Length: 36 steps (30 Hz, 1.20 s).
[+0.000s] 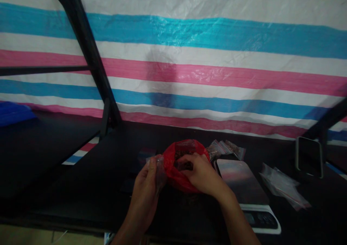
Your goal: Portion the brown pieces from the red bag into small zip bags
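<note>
My left hand [146,189] is closed on a small clear zip bag [160,174], its thumb pressed near the bag's top edge. Right beside it, an open red plastic bag [173,172] stands on the black table. Small dark brown pieces [181,153] lie inside the red bag. My right hand [199,174] reaches into its mouth with the fingers bent together in a pinch over those pieces; a dark bit shows at the fingertips, too small to name. To the right of that hand sits a flat kitchen scale [244,181] with nothing on its plate.
Several filled zip bags [227,149] lie behind the scale. Flat clear zip bags [283,185] are stacked to its right. A phone [309,157] leans near a black frame post at the far right. A striped sheet [203,71] hangs behind the black table [89,194].
</note>
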Motion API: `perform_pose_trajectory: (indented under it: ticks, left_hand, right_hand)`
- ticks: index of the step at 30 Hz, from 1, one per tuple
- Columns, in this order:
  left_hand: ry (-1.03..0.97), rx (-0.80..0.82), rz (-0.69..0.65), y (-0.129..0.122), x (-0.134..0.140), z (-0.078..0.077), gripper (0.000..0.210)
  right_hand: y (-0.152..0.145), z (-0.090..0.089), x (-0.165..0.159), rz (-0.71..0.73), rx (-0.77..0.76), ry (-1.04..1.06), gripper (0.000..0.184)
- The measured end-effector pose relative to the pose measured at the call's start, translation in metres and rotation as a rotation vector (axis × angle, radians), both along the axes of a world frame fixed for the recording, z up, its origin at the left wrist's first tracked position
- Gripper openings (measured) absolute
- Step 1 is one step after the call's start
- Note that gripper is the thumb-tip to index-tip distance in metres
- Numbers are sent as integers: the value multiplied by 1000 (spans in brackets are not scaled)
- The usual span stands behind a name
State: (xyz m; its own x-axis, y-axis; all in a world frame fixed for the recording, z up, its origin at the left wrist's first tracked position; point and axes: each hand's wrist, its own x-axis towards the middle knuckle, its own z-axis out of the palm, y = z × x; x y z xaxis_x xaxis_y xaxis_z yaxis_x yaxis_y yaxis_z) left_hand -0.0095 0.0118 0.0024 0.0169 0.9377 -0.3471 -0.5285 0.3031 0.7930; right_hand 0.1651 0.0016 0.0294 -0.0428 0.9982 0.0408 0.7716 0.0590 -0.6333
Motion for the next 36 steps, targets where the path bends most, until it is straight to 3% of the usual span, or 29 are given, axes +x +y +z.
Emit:
perform_pose_trajectory:
  ticks: [4, 7, 12, 18, 24, 29, 36]
  left_hand:
    - [14, 130, -42, 0, -1, -5, 43]
    - [74, 242, -62, -1, -5, -10, 60]
    - [127, 232, -48, 0, -8, -13, 58]
    - [9, 72, -17, 8, -3, -7, 36]
    - [0, 24, 56, 16, 0, -1, 35]
    - [-60, -19, 22, 17, 2, 3, 38]
    - [-76, -5, 16, 18, 0, 3, 41]
  right_hand:
    - [-2, 0, 13, 13, -2, 110, 39]
    - [-5, 1, 22, -77, 52, -89, 40]
    - [-3, 3, 15, -139, 66, -403, 44]
    - [7, 1, -6, -149, 111, -372, 46]
    - [10, 3, -9, -60, 84, -384, 49]
    - [11, 7, -19, -19, 47, -385, 42]
    - [11, -2, -6, -39, 32, -193, 36]
